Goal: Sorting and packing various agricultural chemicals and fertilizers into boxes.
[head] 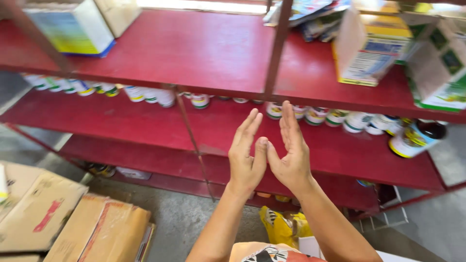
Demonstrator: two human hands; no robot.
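Note:
My left hand (246,156) and my right hand (291,150) are raised side by side in front of a red metal shelf rack (194,53). Both are flat, fingers straight and pointing up toward the shelves, thumbs touching each other. Neither holds anything. Behind the fingertips a row of small white jars (315,115) with coloured labels lines the back of the middle shelf. A dark bottle with a yellow label (415,137) lies tilted at the right end of that shelf.
Cardboard cartons (73,218) are stacked on the concrete floor at lower left. Printed boxes (369,46) stand on the top shelf at right, another box (73,26) at top left. A yellow packet (281,225) lies on the floor below my hands.

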